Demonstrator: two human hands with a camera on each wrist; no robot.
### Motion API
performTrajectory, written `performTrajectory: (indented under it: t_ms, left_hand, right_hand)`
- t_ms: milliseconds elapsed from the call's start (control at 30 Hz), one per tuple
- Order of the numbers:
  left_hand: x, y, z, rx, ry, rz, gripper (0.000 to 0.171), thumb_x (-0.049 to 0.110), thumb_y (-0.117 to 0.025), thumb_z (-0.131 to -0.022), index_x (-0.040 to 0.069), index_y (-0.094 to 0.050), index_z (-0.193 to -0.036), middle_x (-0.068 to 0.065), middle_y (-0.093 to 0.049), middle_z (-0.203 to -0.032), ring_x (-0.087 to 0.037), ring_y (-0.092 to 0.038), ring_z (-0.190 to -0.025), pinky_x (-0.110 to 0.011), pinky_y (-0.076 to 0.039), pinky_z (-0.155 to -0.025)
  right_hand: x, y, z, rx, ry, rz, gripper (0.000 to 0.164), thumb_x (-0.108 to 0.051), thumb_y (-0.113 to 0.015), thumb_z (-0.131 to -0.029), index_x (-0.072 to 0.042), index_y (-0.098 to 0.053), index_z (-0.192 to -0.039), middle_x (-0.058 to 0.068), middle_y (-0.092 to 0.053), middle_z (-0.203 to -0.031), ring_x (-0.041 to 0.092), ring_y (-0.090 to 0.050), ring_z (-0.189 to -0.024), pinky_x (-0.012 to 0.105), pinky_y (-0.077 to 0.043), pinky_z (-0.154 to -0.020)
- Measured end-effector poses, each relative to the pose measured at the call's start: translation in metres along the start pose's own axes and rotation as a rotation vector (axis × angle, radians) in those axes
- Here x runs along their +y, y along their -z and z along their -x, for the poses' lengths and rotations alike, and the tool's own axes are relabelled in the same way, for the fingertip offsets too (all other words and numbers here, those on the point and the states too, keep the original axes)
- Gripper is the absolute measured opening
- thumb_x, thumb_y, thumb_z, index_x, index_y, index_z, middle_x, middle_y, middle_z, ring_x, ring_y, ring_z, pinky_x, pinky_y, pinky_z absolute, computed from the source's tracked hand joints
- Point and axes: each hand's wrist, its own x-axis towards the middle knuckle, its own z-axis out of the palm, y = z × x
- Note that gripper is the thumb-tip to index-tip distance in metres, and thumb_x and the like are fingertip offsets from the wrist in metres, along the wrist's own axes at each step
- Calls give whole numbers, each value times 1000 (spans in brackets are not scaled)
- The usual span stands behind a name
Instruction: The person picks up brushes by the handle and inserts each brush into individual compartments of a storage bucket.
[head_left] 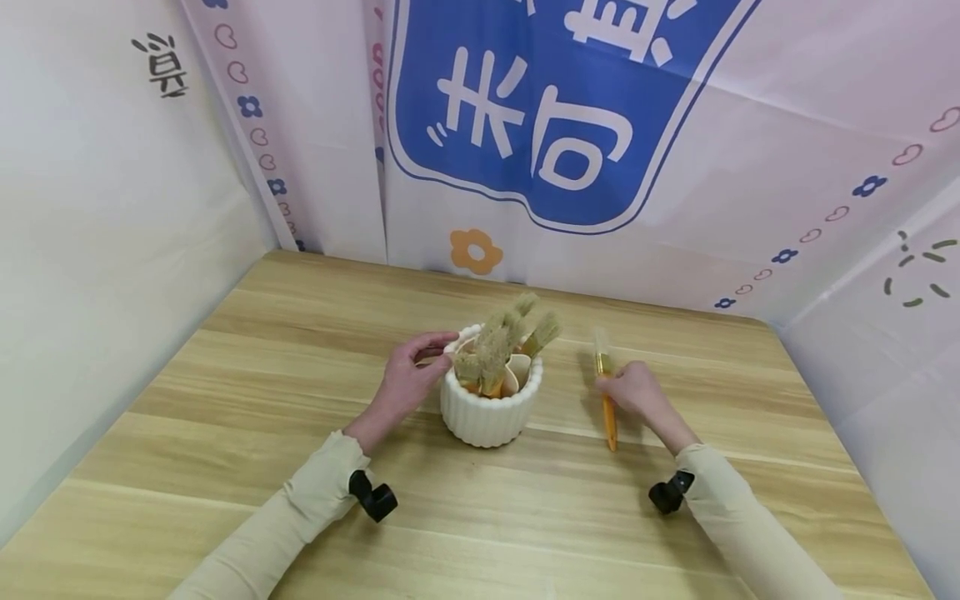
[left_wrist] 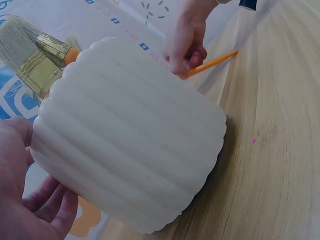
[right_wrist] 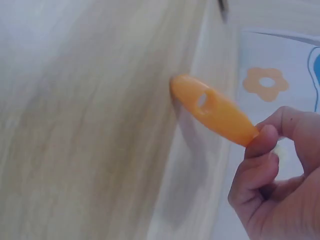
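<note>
A white ribbed pot with a scalloped rim stands upright on the table. Several paintbrushes stand in it, bristles upward. My left hand holds the pot at its left side, fingers and thumb at the rim; in the left wrist view, the fingers curve along its wall. To the right of the pot, my right hand pinches another paintbrush with pale bristles pointing away from me. In the right wrist view, its orange handle sticks out from between thumb and fingers, a hole near the end.
The wooden table is bounded by a printed cloth at the back and pale walls at left and right. Black wrist cameras are strapped to both sleeves.
</note>
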Motion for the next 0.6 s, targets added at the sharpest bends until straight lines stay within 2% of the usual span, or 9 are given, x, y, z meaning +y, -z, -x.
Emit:
performTrajectory:
  t_ms: [167,333,467,600]
  left_hand:
    - [-1,0,-1,0,-5,-8,33,6,-56,-88,3,-60,-121,-16,-58,-126,-29,-56,-112,-34,-52,-91]
    - [0,0,-1,5,-3,-2,33,5,-56,-87,2,-60,-121,-17,-59,-124,-28,-57,-111,-24,-52,-86]
    - [1,-1,-1,10,-6,-1,34,3,-55,-87,1,-60,-121,-19,-59,-124,-28,-57,-110,-18,-52,-82]
    - [2,-1,0,12,-3,2,34,3,-56,-86,1,-60,-120,-19,-59,-124,-28,-57,-109,-16,-51,-81]
  right_hand:
    - [-1,5,6,-2,30,-117,26,-21,-56,-81,-6,-55,-60,-2,-52,-47,7,-35,-42,20,-28,-40]
    - [-3,9,13,-4,61,-234,14,-14,-51,-82,-1,-56,-78,-2,-58,-54,9,-48,-48,21,-39,-42]
    - [-8,13,21,1,104,-267,17,-12,-50,-84,3,-56,-90,-2,-62,-60,11,-56,-56,25,-49,-49]
    - [-14,16,30,34,150,-305,21,-12,-50,-85,4,-57,-96,-2,-64,-64,14,-58,-60,28,-52,-54]
